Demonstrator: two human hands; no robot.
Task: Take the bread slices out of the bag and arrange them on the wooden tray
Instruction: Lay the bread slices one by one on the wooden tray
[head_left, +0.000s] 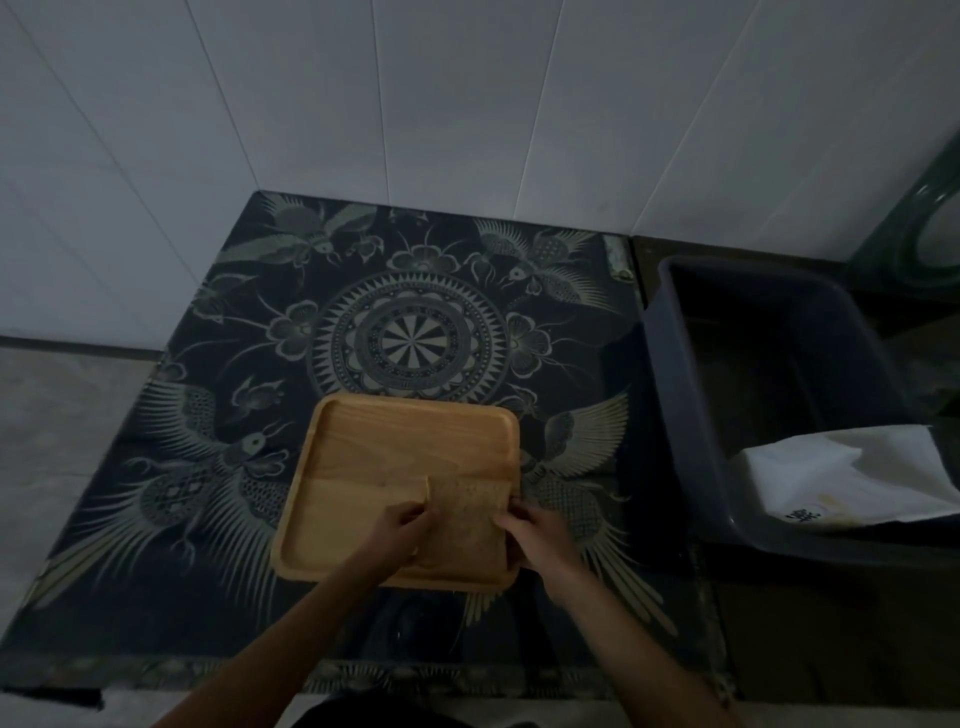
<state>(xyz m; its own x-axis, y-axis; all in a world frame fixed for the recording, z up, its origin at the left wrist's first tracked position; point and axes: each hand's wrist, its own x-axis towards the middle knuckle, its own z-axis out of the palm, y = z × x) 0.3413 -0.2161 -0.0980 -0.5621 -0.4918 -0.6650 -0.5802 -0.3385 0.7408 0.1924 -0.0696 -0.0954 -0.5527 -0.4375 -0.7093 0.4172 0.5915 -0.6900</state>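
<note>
A square wooden tray (384, 447) lies on the patterned cloth near the table's front. A brown bread slice (467, 514) rests in the tray's near right corner, and its left edge looks thick, so more than one slice may be stacked there. My left hand (410, 525) grips the bread's left edge. My right hand (540, 535) holds its right edge at the tray's rim. A white bag (852, 473) lies in the dark bin at the right.
A dark plastic bin (691, 405) stands right of the table and holds the bag. The dark cloth with bird and mandala prints (415, 338) covers the tabletop. White tiled wall (467, 104) rises behind. The scene is dim.
</note>
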